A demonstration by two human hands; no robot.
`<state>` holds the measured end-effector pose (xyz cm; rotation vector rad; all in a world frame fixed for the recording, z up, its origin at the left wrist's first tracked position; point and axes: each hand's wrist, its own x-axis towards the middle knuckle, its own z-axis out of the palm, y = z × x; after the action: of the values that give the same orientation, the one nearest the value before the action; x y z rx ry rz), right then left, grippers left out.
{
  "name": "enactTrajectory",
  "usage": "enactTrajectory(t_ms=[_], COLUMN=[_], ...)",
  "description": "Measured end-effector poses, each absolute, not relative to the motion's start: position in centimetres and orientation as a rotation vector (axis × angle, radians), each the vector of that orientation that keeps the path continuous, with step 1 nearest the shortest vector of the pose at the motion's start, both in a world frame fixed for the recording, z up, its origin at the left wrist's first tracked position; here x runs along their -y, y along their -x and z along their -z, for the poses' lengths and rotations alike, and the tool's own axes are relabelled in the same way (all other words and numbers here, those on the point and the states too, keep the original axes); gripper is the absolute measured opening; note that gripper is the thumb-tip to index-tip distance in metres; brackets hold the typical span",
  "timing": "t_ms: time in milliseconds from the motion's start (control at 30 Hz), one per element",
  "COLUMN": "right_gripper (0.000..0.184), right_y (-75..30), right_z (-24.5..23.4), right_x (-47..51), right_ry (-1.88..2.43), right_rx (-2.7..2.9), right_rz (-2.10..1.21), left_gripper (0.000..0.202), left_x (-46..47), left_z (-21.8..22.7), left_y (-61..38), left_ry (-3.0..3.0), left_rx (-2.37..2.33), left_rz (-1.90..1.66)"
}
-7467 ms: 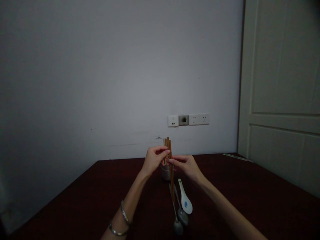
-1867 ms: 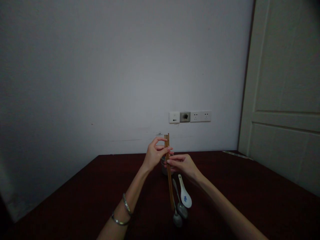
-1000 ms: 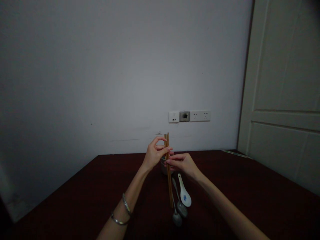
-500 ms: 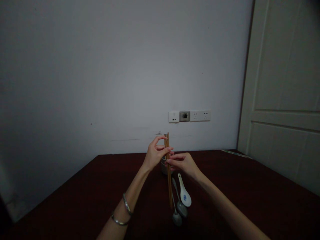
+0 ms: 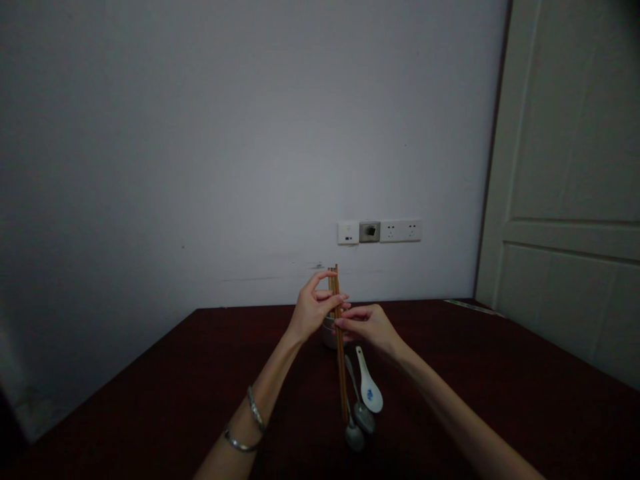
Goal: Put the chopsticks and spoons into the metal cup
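Brown wooden chopsticks (image 5: 341,373) stand between my two hands, their upper ends above my fingers and their lower ends toward me. My left hand (image 5: 314,305) is closed on their upper part with thumb and fingers. Lower down, my right hand (image 5: 369,327) pinches the same chopsticks. Behind the hands is a pale round cup (image 5: 329,337), partly hidden, with more chopsticks apparently upright in it. Beside the lower ends lie a white spoon with a blue mark (image 5: 371,393), a larger metal spoon (image 5: 364,417) and a smaller metal spoon (image 5: 355,437).
The dark red table (image 5: 225,373) reaches back to a grey wall (image 5: 250,133). Wall sockets (image 5: 401,231) sit above its back edge. At the back right a thin flat strip (image 5: 473,307) lies near a pale door (image 5: 565,200).
The lower ends of the chopsticks have shifted slightly to the right. Both hands keep nearly the same place and hold.
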<state>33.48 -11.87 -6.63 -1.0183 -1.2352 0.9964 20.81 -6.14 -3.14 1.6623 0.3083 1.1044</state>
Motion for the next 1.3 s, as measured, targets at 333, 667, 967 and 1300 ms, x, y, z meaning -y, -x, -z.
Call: enactTrajectory(t_ms=[333,667,967,1300], right_gripper=[0.034,0.022,0.013,0.019], right_y=[-33.6,-36.9,-41.2,-41.4], right_z=[7.1,2.1,-1.0,5.3], right_x=[11.5,6.5,-2.2,-5.7], right_ry=[1.035,1.007,1.01,1.142], right_rx=[1.231,1.118,0.967,0.953], right_rz=[-0.986,-0.805,-0.561,-0.528], left_gripper=[0.064,0.039,0.006,0.011], left_x=[5.2,-2.6,-9.9,-10.7], left_z=[3.5,6.4,17.4,19.3], left_y=[-20.9,-18.8,-15.4,-15.2], left_ry=[-1.619,-1.194,-0.829,-0.88], left_rx=[-0.289,-0.562,-1.047,-1.083], left_rz=[-1.071,-1.337,-1.184,-1.245])
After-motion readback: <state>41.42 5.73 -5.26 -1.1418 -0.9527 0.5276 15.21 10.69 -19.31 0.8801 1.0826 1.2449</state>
